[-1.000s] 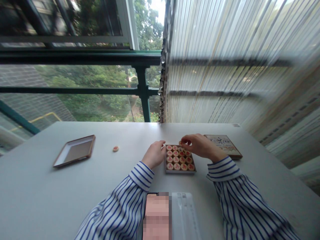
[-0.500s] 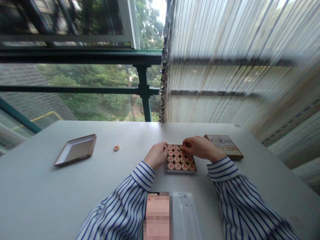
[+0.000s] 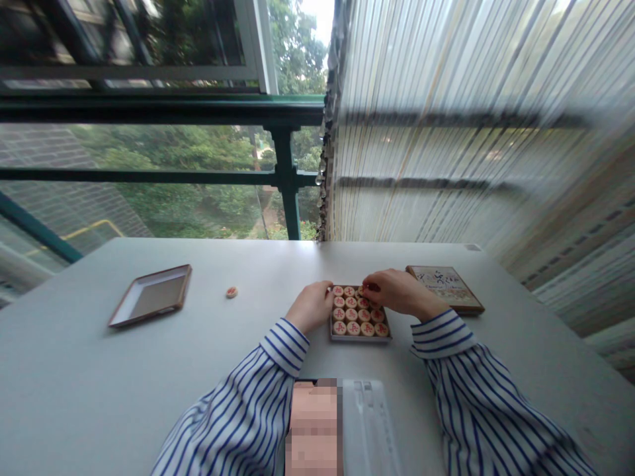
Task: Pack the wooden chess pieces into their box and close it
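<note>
A shallow open box (image 3: 361,340) stands in the middle of the table, filled with rows of round Chinese chess pieces (image 3: 351,315) marked in red characters. The fingers of my left hand (image 3: 311,306) are closed on the box's left edge. Over the back right of the box, my right hand (image 3: 401,291) pinches a Chinese chess piece (image 3: 361,291) in the back row. My right fingers hide part of that piece and the back right corner. A single loose piece (image 3: 231,291) with a red mark lies on the table to the left.
An upturned box lid (image 3: 186,287) lies at the far left of the white table (image 3: 238,363). A closed Chinese chess box (image 3: 445,287) sits beyond my right wrist. Near me are a pixelated, phone-like rectangle (image 3: 315,430) and a translucent case (image 3: 370,423). Behind are a window railing and string curtain.
Almost nothing differs. Both hands stay at the box, with my right fingers shifting very slightly at the back row.
</note>
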Demonstrator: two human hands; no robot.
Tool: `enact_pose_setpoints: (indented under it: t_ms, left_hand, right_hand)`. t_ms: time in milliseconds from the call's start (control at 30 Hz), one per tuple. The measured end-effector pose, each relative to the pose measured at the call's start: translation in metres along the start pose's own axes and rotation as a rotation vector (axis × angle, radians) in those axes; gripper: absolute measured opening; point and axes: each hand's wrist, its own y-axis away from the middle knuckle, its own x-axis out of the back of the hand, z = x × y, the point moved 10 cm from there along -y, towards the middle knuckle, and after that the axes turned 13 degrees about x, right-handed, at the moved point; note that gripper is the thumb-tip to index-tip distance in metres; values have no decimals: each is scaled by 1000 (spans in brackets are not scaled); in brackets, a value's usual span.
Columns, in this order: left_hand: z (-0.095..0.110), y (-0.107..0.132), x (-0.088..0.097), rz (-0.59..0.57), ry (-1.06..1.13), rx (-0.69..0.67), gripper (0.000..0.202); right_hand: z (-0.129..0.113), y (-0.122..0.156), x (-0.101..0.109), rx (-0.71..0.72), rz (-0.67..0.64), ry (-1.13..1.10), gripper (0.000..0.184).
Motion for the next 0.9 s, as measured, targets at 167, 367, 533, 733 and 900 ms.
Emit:
enact_pose_setpoints:
  t_ms: [167, 367, 533, 733, 900]
  left_hand:
    - [-1, -1, 0, 4, -5, 7, 30]
    - [-2, -1, -1, -2, -3, 17, 31]
    - [-3, -1, -1, -5, 6, 34, 32]
    - [-4, 0, -1, -6, 16, 32, 33]
    - [-3, 0, -1, -7, 7, 30, 33]
  right_hand:
    - [-1, 0, 1, 13, 8, -5, 28]
    - [-1, 0, 0, 13, -7, -27, 27]
    - [-3, -1, 0, 33, -1, -42, 24]
    - [0, -1, -2, 42, 1, -32, 26]
    - [-1, -2, -4, 51, -3, -41, 25]
